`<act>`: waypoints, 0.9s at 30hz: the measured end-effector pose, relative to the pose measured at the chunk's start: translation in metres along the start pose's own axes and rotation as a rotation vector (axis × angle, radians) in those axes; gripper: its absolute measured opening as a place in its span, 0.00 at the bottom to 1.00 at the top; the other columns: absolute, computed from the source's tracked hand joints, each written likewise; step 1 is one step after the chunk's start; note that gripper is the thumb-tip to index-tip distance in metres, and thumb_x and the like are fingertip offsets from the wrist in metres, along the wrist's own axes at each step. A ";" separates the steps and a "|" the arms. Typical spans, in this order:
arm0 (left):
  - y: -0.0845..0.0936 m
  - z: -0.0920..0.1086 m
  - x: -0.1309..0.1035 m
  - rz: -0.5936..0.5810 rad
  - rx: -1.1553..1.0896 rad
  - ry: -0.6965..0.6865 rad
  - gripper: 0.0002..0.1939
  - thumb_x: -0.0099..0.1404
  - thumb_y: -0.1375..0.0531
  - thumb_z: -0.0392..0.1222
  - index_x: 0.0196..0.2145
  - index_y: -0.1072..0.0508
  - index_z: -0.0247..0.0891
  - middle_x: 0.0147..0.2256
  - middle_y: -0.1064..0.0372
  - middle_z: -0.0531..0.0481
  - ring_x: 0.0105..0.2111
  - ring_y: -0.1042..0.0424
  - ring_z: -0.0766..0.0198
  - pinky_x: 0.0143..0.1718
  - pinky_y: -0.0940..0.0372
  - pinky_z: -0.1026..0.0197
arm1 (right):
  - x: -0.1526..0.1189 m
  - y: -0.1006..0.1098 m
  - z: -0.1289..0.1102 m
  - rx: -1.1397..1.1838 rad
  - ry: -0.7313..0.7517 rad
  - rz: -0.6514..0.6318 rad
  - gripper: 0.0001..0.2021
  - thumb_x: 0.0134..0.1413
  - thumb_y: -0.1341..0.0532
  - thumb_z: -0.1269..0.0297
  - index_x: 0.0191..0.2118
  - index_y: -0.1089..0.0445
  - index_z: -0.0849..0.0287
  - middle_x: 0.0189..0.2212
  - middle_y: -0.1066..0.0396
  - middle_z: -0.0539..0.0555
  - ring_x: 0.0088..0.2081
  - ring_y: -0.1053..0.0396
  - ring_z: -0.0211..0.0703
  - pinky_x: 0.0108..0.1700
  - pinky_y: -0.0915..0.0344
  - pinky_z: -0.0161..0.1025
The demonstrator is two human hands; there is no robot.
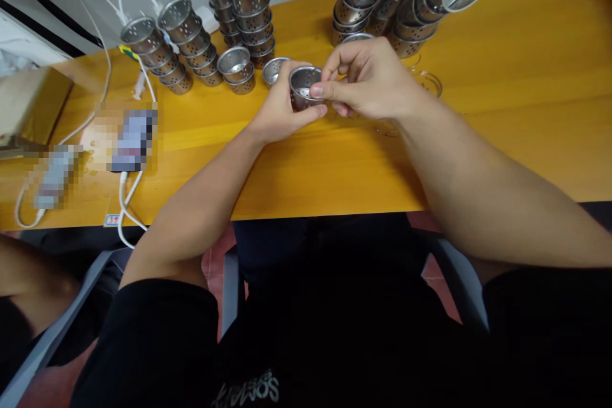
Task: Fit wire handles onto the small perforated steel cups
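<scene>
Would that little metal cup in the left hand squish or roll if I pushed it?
The cup probably won't squish: its shiny wall looks like metal. It's likely light, being hollow with holes. Its round side might roll if tipped.

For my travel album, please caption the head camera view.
Left hand holds a perforated metal cup, right hand at its rim, stacked cups behind.
</scene>
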State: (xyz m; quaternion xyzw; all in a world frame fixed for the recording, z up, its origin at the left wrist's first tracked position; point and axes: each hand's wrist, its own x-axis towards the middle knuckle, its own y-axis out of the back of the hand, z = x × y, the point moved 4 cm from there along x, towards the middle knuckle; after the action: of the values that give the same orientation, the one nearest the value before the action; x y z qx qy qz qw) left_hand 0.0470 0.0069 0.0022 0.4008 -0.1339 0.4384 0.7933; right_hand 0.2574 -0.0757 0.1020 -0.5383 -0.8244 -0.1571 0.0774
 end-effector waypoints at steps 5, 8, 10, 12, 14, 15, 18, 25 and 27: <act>0.000 -0.007 0.001 0.003 0.013 0.009 0.40 0.80 0.23 0.68 0.74 0.36 0.53 0.66 0.24 0.44 0.65 0.15 0.44 0.74 0.19 0.36 | -0.001 0.003 0.011 -0.070 -0.023 0.037 0.31 0.56 0.05 0.31 0.39 0.19 0.44 0.30 0.20 0.49 0.24 0.30 0.46 0.21 0.41 0.44; 0.000 -0.017 0.002 0.044 0.023 0.009 0.42 0.82 0.26 0.75 0.75 0.38 0.52 0.66 0.26 0.44 0.65 0.16 0.44 0.75 0.21 0.37 | 0.000 0.008 0.015 -0.125 0.070 0.130 0.27 0.63 0.08 0.35 0.49 0.16 0.44 0.42 0.14 0.52 0.27 0.30 0.42 0.25 0.36 0.45; 0.001 -0.024 0.002 0.066 0.026 0.028 0.45 0.82 0.28 0.78 0.77 0.40 0.51 0.65 0.27 0.43 0.66 0.17 0.44 0.74 0.23 0.38 | 0.000 0.014 0.013 -0.239 0.168 0.212 0.18 0.74 0.13 0.43 0.53 0.16 0.45 0.49 0.14 0.54 0.31 0.30 0.43 0.31 0.33 0.46; 0.003 -0.028 0.002 0.080 0.027 0.057 0.47 0.81 0.28 0.78 0.78 0.41 0.51 0.65 0.26 0.42 0.65 0.18 0.44 0.73 0.24 0.39 | -0.002 0.018 0.010 -0.410 0.246 0.245 0.07 0.80 0.20 0.54 0.53 0.14 0.45 0.51 0.14 0.57 0.37 0.26 0.47 0.39 0.28 0.48; 0.005 -0.028 0.002 0.095 0.030 0.074 0.46 0.82 0.28 0.77 0.79 0.40 0.51 0.66 0.26 0.41 0.65 0.18 0.44 0.73 0.24 0.39 | -0.003 0.019 0.007 -0.541 0.273 0.227 0.03 0.81 0.23 0.59 0.54 0.13 0.43 0.53 0.13 0.59 0.44 0.22 0.54 0.47 0.24 0.51; 0.006 -0.027 0.001 0.104 0.033 0.077 0.45 0.82 0.28 0.76 0.79 0.40 0.51 0.66 0.26 0.41 0.64 0.18 0.44 0.72 0.24 0.39 | -0.004 0.019 0.006 -0.576 0.272 0.212 0.03 0.82 0.24 0.59 0.55 0.13 0.43 0.53 0.13 0.60 0.46 0.21 0.57 0.50 0.22 0.53; 0.008 -0.019 0.001 0.123 0.047 0.082 0.43 0.82 0.28 0.75 0.78 0.38 0.52 0.66 0.26 0.41 0.64 0.19 0.45 0.71 0.23 0.40 | -0.005 0.018 0.006 -0.600 0.256 0.172 0.03 0.84 0.25 0.54 0.55 0.13 0.41 0.54 0.13 0.62 0.47 0.21 0.61 0.52 0.21 0.57; 0.012 -0.008 0.001 0.135 0.065 0.084 0.41 0.83 0.27 0.74 0.77 0.37 0.52 0.68 0.27 0.41 0.68 0.20 0.44 0.74 0.23 0.40 | -0.002 0.018 0.014 -0.570 0.320 0.122 0.04 0.76 0.26 0.63 0.47 0.15 0.43 0.58 0.14 0.62 0.53 0.19 0.61 0.56 0.21 0.58; 0.011 -0.012 0.001 0.133 0.066 0.095 0.42 0.82 0.26 0.73 0.77 0.37 0.51 0.67 0.26 0.41 0.67 0.20 0.44 0.73 0.23 0.40 | -0.001 0.018 0.018 -0.565 0.317 0.089 0.07 0.70 0.25 0.68 0.46 0.14 0.44 0.60 0.14 0.62 0.52 0.19 0.59 0.55 0.20 0.56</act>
State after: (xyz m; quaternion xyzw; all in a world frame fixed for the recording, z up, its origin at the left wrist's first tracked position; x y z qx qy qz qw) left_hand 0.0367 0.0195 0.0012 0.3957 -0.1078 0.5129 0.7541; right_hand 0.2746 -0.0633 0.0877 -0.5429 -0.7014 -0.4581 0.0592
